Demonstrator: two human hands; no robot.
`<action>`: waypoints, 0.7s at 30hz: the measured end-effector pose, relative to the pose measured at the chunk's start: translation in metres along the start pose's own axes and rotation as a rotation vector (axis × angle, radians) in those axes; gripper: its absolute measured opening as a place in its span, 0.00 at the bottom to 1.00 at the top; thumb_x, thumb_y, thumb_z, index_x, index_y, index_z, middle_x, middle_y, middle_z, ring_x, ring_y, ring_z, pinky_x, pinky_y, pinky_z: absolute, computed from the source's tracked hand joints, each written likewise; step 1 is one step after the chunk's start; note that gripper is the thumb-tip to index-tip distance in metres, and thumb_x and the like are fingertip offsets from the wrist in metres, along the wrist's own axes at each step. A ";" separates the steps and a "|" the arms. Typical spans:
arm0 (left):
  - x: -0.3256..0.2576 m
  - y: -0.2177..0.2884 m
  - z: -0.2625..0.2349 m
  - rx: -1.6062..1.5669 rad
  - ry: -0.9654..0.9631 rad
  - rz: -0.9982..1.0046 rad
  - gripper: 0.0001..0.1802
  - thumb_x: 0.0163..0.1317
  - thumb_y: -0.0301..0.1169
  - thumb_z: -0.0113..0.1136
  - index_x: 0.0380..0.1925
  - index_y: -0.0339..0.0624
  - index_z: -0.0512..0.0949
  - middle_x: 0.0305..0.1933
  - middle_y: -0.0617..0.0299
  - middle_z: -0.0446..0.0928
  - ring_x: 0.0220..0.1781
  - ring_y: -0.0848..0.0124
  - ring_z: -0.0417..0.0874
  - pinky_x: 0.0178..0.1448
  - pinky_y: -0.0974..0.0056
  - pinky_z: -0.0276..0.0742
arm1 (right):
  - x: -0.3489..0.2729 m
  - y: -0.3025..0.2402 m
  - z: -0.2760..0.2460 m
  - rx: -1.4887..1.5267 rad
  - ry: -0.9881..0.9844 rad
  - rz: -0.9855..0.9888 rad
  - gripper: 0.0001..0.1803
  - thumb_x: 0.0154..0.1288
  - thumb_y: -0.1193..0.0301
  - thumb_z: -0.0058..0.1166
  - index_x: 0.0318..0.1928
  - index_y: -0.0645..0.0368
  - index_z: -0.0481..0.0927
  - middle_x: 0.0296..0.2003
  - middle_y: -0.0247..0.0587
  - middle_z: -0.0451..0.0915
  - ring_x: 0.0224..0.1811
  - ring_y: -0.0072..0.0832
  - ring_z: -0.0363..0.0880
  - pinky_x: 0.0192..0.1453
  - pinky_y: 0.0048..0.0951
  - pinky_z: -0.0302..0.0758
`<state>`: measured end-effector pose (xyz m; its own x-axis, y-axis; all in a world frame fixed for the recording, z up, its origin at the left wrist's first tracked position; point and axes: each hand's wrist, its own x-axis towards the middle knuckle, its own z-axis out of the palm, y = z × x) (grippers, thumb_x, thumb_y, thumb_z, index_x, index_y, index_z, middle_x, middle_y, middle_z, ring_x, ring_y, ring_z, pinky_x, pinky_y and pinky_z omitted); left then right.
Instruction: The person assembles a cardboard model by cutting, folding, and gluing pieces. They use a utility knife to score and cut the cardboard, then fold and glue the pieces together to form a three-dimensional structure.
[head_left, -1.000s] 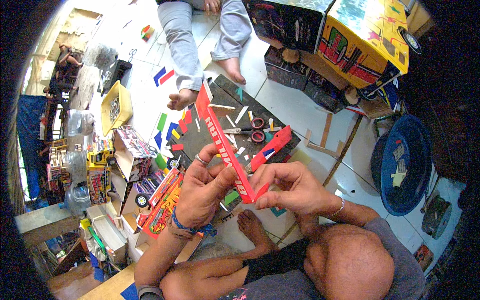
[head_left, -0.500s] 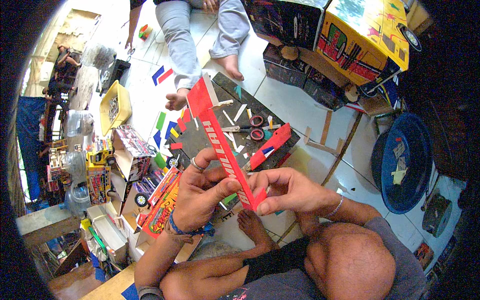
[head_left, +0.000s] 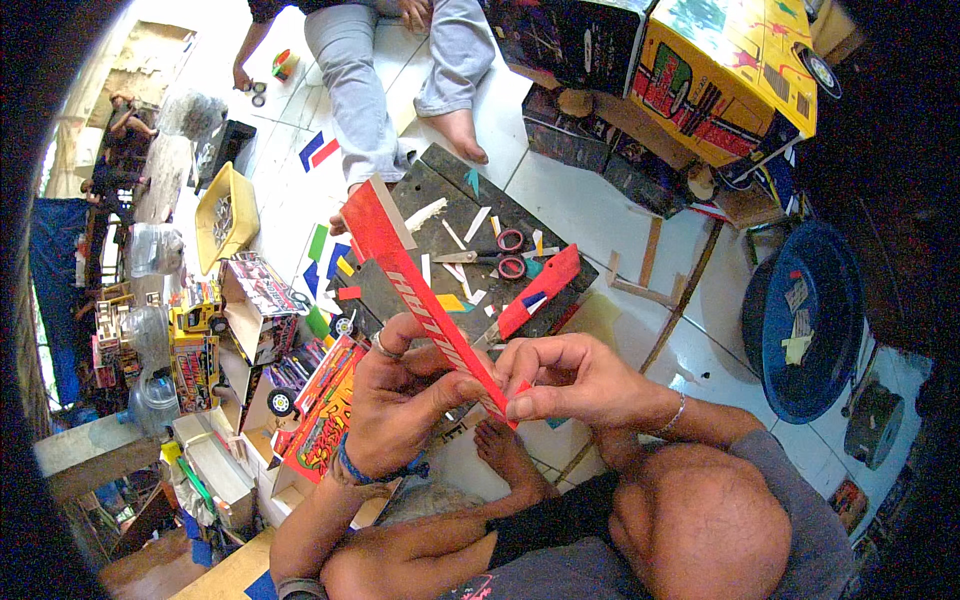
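Note:
A long red strip (head_left: 425,300) with pale lettering slants up and away from my hands, its wider far end edged in beige. My left hand (head_left: 400,400) pinches it near the lower end between thumb and fingers. At the bottom tip my right hand (head_left: 575,380) grips the strip between thumb and forefinger, where a small red flap stands up. Beyond my hands, red-handled scissors (head_left: 511,255) lie among paper scraps on a dark board (head_left: 445,180). Another red piece (head_left: 555,282) rests on the board's right side.
Opposite, a person in light trousers (head_left: 345,90) sits with bare feet by the board. Toy truck parts (head_left: 325,410) lie to my left, near a yellow tub (head_left: 250,215). A blue basin (head_left: 815,350) and a yellow model truck body (head_left: 720,90) stand right.
The strip's far end has swung left and its lettered face has turned. Both hands keep their hold. Across from me, the other person's arm now shows at upper left beside small scissors.

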<state>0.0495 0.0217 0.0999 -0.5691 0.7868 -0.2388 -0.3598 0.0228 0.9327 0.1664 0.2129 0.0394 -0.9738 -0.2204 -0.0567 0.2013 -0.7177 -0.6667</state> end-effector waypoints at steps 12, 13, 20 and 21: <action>0.002 -0.002 -0.009 -0.127 0.025 0.038 0.25 0.66 0.18 0.64 0.59 0.45 0.66 0.47 0.49 0.84 0.51 0.61 0.87 0.57 0.57 0.83 | 0.002 -0.004 0.004 -0.275 0.059 -0.108 0.12 0.72 0.66 0.63 0.49 0.59 0.81 0.43 0.29 0.82 0.48 0.17 0.78 0.55 0.25 0.75; 0.002 -0.002 -0.009 -0.133 0.028 0.039 0.25 0.66 0.18 0.64 0.59 0.45 0.67 0.46 0.49 0.84 0.51 0.61 0.87 0.57 0.57 0.84 | 0.003 -0.004 0.004 -0.338 0.047 -0.162 0.12 0.71 0.66 0.64 0.48 0.59 0.81 0.43 0.29 0.83 0.48 0.17 0.78 0.55 0.25 0.75; 0.001 -0.003 -0.005 -0.062 0.016 0.090 0.30 0.64 0.14 0.64 0.63 0.46 0.66 0.47 0.49 0.83 0.51 0.60 0.86 0.55 0.56 0.85 | 0.005 -0.007 0.003 -0.523 0.063 -0.230 0.12 0.65 0.68 0.70 0.42 0.60 0.83 0.39 0.29 0.84 0.46 0.17 0.80 0.53 0.25 0.76; 0.001 -0.004 -0.004 -0.055 0.011 0.112 0.30 0.64 0.14 0.63 0.63 0.46 0.66 0.47 0.49 0.83 0.51 0.60 0.86 0.55 0.57 0.85 | 0.005 -0.007 0.004 -0.468 0.066 -0.202 0.12 0.65 0.68 0.71 0.42 0.60 0.83 0.38 0.29 0.84 0.46 0.17 0.80 0.52 0.25 0.76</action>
<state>0.0473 0.0201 0.0949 -0.6158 0.7758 -0.1374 -0.3333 -0.0985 0.9376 0.1603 0.2145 0.0465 -0.9960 -0.0549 0.0710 -0.0462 -0.3655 -0.9297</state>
